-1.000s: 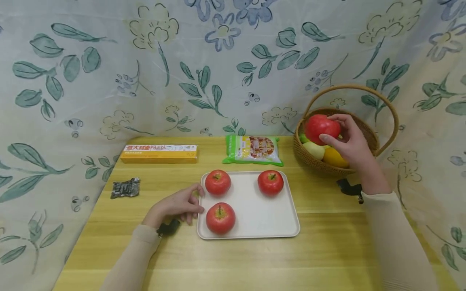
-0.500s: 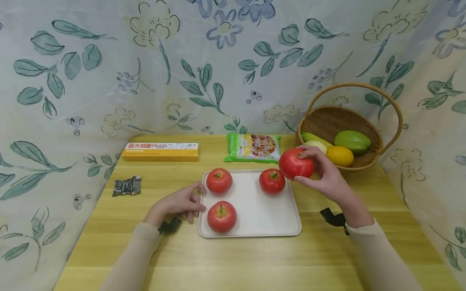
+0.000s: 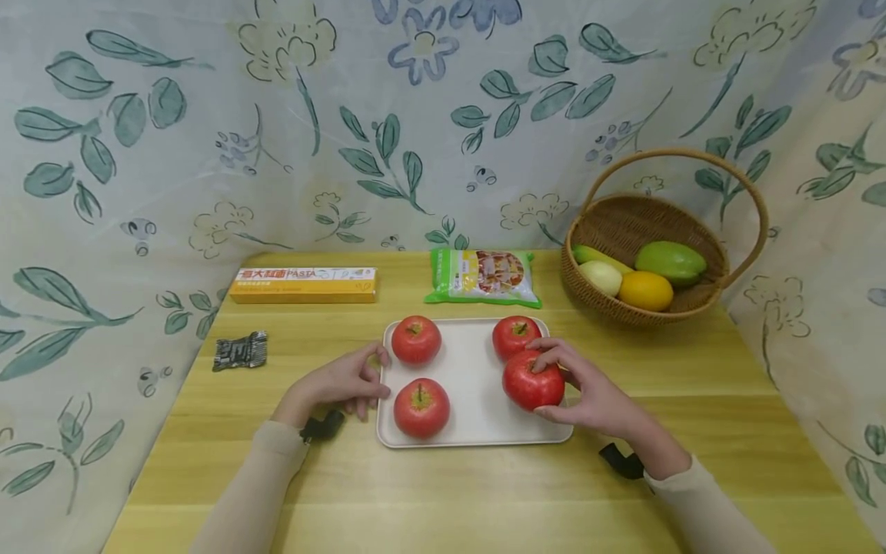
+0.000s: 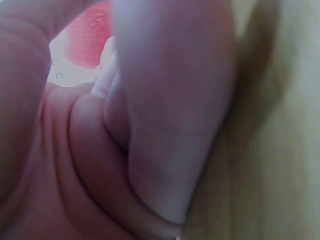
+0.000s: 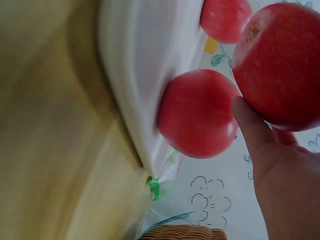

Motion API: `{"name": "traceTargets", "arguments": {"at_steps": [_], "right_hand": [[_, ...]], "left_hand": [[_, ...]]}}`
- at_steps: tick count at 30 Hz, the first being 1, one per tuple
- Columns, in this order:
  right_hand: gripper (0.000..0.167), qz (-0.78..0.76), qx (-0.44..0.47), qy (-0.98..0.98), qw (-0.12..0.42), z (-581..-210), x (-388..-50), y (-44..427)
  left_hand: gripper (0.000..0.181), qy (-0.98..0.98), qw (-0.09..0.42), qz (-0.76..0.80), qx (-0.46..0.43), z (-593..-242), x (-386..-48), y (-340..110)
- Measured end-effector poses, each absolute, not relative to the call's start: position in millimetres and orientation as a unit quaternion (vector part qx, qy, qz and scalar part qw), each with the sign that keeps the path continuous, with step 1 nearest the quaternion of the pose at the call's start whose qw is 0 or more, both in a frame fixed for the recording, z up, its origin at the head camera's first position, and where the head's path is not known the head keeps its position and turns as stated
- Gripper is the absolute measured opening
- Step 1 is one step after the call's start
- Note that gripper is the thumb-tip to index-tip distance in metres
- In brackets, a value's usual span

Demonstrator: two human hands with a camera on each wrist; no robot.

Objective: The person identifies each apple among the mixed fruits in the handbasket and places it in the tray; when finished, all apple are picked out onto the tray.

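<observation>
In the head view my right hand (image 3: 588,392) holds a red apple (image 3: 531,382) over the right side of a white rectangular tray (image 3: 477,415). The right wrist view has this apple (image 5: 285,67) between thumb and fingers, near another apple (image 5: 200,114) on the tray. That second apple (image 3: 515,337) sits at the tray's back right corner, partly covered by the held one. Two more lie on the tray's left side, one at the back (image 3: 416,339) and one in front (image 3: 421,408). My left hand (image 3: 342,385) touches the tray's left rim with loosely bent fingers.
A wicker basket (image 3: 609,304) with a tall handle stands at the back right, holding several fruits and vegetables. Along the back lie a pasta box (image 3: 304,286) and a green-edged food packet (image 3: 482,277). A small dark wrapped packet (image 3: 240,351) is at the left.
My right hand has carried the apple from above the basket leftward and toward me, over the tray's right side. The left hand stays at the tray's left rim.
</observation>
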State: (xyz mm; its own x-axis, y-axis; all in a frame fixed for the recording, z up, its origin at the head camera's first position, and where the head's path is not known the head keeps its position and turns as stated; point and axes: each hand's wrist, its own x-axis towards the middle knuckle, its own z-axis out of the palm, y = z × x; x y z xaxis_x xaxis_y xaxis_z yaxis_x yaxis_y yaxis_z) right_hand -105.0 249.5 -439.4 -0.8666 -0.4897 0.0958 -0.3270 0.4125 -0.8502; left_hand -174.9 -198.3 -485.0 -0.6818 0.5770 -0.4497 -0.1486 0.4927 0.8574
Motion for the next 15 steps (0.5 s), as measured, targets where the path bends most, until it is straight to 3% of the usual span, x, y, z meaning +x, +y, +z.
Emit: {"name": "traceTargets", "arguments": {"at_steps": [15], "right_hand": [[0.052,-0.412,-0.282,0.855,0.140,-457.2,-100.7,243.3]], "left_hand": [[0.055,0.775,0.376,0.489,0.137,-484.8,-174.5,-198.6]]}}
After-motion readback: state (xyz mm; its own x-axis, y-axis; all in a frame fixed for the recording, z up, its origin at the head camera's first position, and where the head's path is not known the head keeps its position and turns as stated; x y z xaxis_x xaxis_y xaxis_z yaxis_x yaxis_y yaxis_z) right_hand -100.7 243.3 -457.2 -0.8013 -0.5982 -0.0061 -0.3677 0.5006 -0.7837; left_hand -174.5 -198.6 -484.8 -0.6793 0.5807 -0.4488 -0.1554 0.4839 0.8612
